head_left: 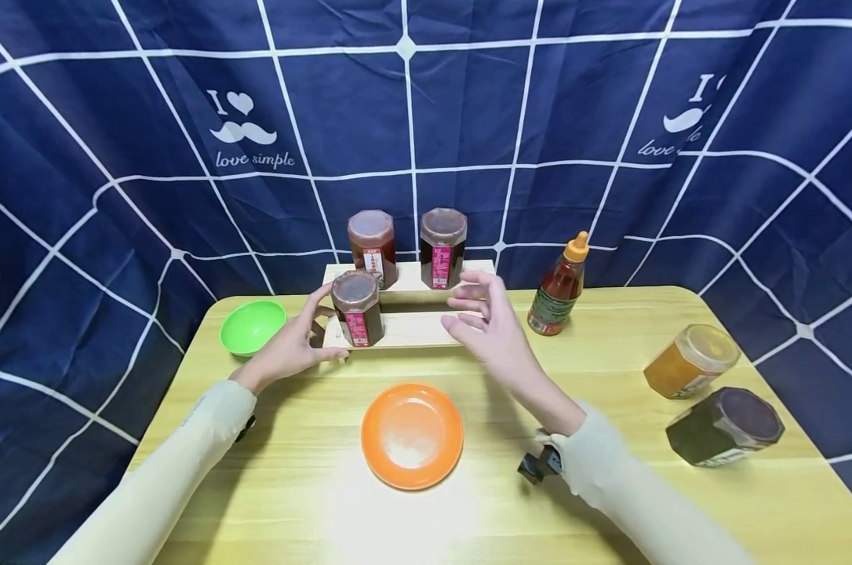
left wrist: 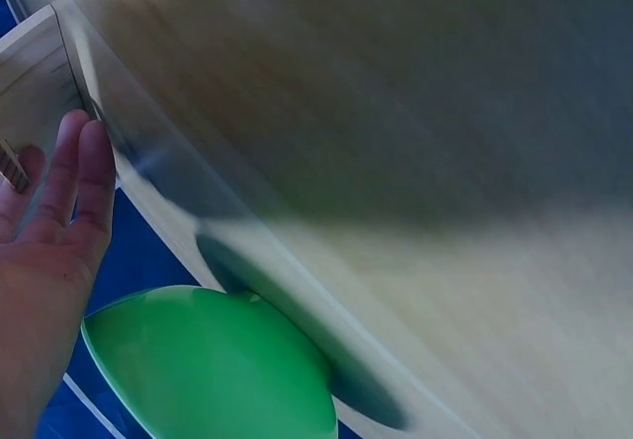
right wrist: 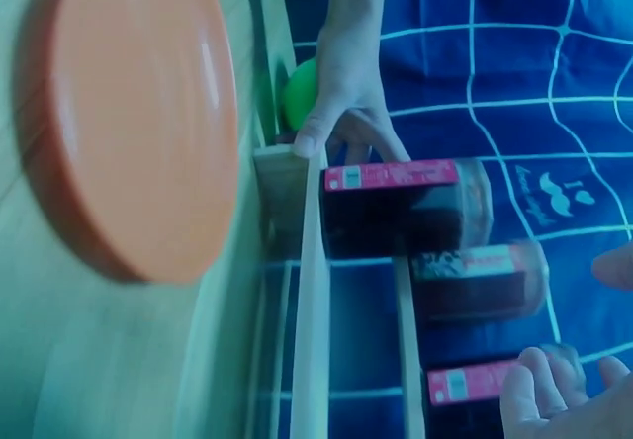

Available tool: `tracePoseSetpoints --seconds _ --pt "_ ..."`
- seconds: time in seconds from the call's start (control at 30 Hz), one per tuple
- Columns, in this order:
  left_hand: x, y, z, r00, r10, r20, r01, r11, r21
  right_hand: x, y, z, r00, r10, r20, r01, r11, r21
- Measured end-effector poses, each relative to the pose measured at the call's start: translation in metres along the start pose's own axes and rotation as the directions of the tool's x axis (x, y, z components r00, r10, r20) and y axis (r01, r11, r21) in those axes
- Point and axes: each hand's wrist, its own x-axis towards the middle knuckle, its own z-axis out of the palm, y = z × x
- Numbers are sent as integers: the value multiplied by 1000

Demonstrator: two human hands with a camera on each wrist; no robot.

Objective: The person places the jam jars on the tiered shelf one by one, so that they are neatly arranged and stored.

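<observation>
A two-step wooden rack (head_left: 419,331) stands at the back of the table. Two dark jars, one red-brown (head_left: 373,247) and one darker (head_left: 443,247), occupy its upper step; a third jar (head_left: 357,310) is on the lower step's left end. My left hand (head_left: 292,345) lies at the rack's left end, thumb by the front edge; in the left wrist view its fingers (left wrist: 91,177) extend fairly straight along the end panel. My right hand (head_left: 493,333) hovers by the rack's right side, fingers loosely bent and holding nothing, near the darker upper jar.
An orange plate (head_left: 412,435) lies in front of the rack, and a green bowl (head_left: 253,328) is at the back left. Right of the rack stands a sauce bottle (head_left: 558,286). An amber jar (head_left: 690,361) and a dark jar (head_left: 724,428) stand near the right edge.
</observation>
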Motion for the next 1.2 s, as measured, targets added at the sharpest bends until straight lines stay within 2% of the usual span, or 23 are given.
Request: tracePoseSetpoints --seconds 0.3,0.63,0.83,1.07,1.2 --pt "0 0 0 1000 -5 -1 5 1000 2 -30 -9 -46 994 -36 -100 33 999 -26" --pt "0 2 -1 1000 -6 3 6 1000 6 -73 -23 -110 980 -133 -146 124 990 -70" --pt "1 2 -1 1000 -25 6 25 1000 20 -102 -20 -154 966 -130 -223 129 991 -21" --pt "1 2 0 1000 -23 12 23 1000 10 -135 -8 -205 941 -221 -257 254 962 103" --pt "0 1 0 1000 -16 3 16 1000 12 -149 0 -231 933 -226 -282 257 963 76"
